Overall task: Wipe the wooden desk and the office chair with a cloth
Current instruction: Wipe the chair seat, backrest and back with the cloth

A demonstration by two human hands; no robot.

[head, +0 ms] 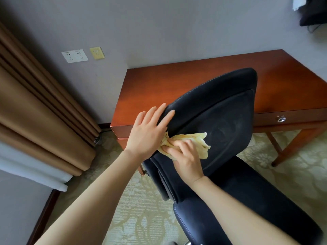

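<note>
**Wiping the office chair backrest (221,121)**

Yellow cloth (200,144) is held against the backrest by the right hand (187,156), fingers (178,144) curled round it. Left hand (148,133) is laid flat, fingers straight, bracing the edge. Overlapping strokes are advised.

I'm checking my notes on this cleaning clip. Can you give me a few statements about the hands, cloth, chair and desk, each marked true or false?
1. The right hand presses the yellow cloth against the office chair backrest. True.
2. The left hand grips a spray bottle. False: it holds nothing and rests with straight fingers on the backrest's edge.
3. The wooden desk has a drawer with a knob. True.
4. The yellow cloth lies spread on the wooden desk. False: it is bunched under the right hand on the office chair.
5. Wall sockets sit to the left of the wooden desk. True.
</note>
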